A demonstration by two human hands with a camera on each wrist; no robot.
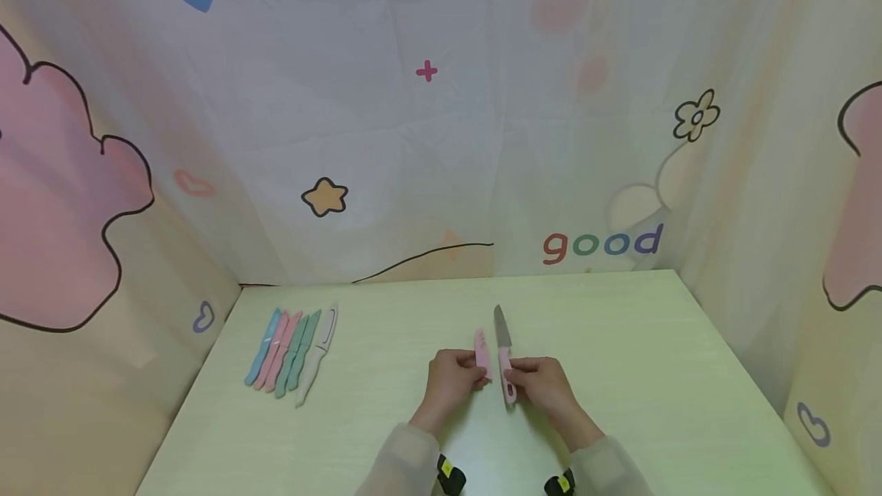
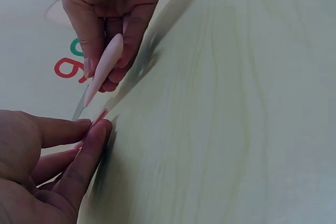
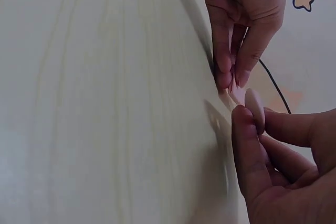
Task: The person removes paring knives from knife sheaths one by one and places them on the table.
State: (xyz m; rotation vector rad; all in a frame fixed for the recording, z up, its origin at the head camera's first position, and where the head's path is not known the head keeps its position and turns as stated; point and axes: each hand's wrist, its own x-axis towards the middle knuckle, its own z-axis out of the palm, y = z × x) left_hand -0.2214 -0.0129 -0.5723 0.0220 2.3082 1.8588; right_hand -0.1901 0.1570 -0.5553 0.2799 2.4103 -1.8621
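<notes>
In the head view my left hand pinches a pink knife sheath near its lower end. Just to the right, my right hand grips a small knife by its pale pink handle, with the bare metal blade pointing away from me. Sheath and knife stand apart, side by side. From the left wrist view, the handle shows end-on between the right fingers, while the left fingertips hold the thin sheath edge. The right wrist view shows the handle's rounded end between thumb and fingers.
On the table's left lies a row of sheathed knives: a blue one, pink ones, green ones and a white one at the right end. A printed curtain encloses the pale wooden table at the back and sides.
</notes>
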